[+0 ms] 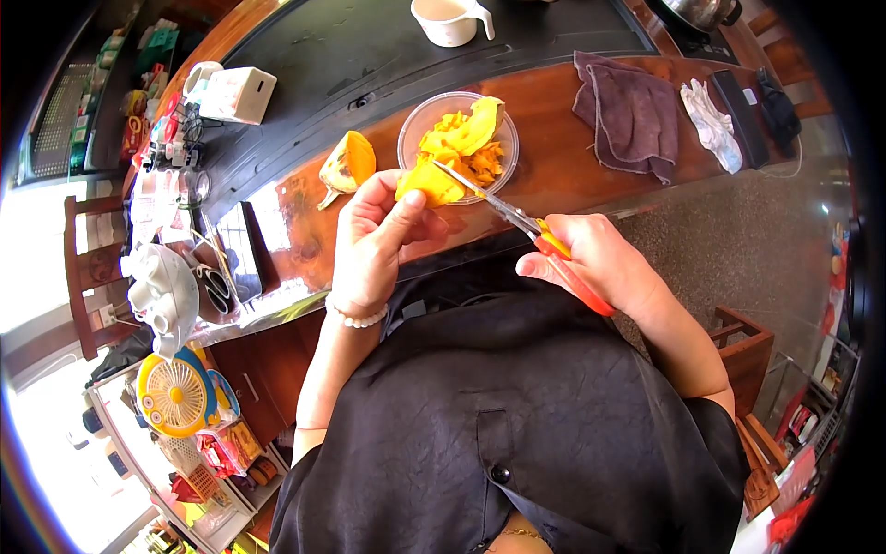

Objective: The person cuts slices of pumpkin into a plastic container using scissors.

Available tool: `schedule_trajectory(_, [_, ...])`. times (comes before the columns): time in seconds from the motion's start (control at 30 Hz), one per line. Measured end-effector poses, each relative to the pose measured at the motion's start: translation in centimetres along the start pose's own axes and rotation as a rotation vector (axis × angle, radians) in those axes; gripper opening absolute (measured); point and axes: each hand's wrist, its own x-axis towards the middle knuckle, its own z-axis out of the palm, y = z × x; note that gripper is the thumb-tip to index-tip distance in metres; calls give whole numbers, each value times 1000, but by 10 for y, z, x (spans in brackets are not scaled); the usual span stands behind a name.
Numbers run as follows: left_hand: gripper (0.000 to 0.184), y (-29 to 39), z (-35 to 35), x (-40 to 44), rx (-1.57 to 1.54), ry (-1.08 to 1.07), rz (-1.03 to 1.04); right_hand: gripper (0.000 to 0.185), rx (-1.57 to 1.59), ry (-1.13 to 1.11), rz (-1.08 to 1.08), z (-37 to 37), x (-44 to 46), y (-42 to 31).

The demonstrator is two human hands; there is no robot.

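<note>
My left hand point(392, 217) pinches a thin orange-yellow pumpkin slice point(432, 184) over the near rim of a clear plastic bowl point(406, 138). In my right hand point(595, 258) is a pair of scissors point(577, 275) with red and yellow handles. Their blades point left and lie at the slice; whether they are parted is hard to tell. Inside the bowl are several cut pumpkin pieces point(482, 168), with a larger slice point(480, 127) on top. Left of the bowl, a pumpkin wedge point(351, 164) with its stem rests on the wooden table.
A white measuring cup point(450, 20) stands beyond the bowl on the dark table inset. To the right lie a purple-brown cloth point(628, 115) and a white glove-like cloth point(711, 126). At left are a white box point(238, 95), a tablet-like device point(242, 249) and a small yellow fan point(175, 392).
</note>
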Motion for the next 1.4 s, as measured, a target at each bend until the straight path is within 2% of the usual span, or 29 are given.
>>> schedule_trajectory(0.2, [21, -1, -2, 0, 28, 23, 62, 54, -28, 68, -89, -2, -4, -2])
schedule_trajectory(0.27, [21, 0, -2, -1, 164, 2, 114, 54, -54, 95, -99, -3, -6, -3])
schedule_trajectory(0.43, [22, 6, 3, -3, 206, -32, 50, 56, -141, 144, -138, -6, -4, -2])
schedule_trajectory(0.53, [21, 7, 2, -3, 185, -43, 38, 58, -172, 77, -116, -10, -2, -3])
schedule_trajectory(0.63, [20, 9, 4, -3, 185, -35, 32, 60, -174, -21, -5, -10, 0, -2])
schedule_trajectory(0.83, [18, 8, 2, 0, 252, -21, 81, 67, -223, 126, -90, -7, -5, 1])
schedule_trajectory(0.9, [18, 8, 2, 0, 271, -13, 91, 70, -278, 228, -214, -6, -5, 6])
schedule_trajectory(1.0, [17, 8, 1, 0, 289, -15, 110, 66, -291, 262, -271, -6, -5, 5])
schedule_trajectory(1.13, [18, 10, 1, 0, 311, -22, 98, 68, -283, 213, -217, -7, -2, 2])
schedule_trajectory(1.4, [20, 8, 0, 2, 307, 4, 92, 56, -310, 177, -157, 0, 1, 6])
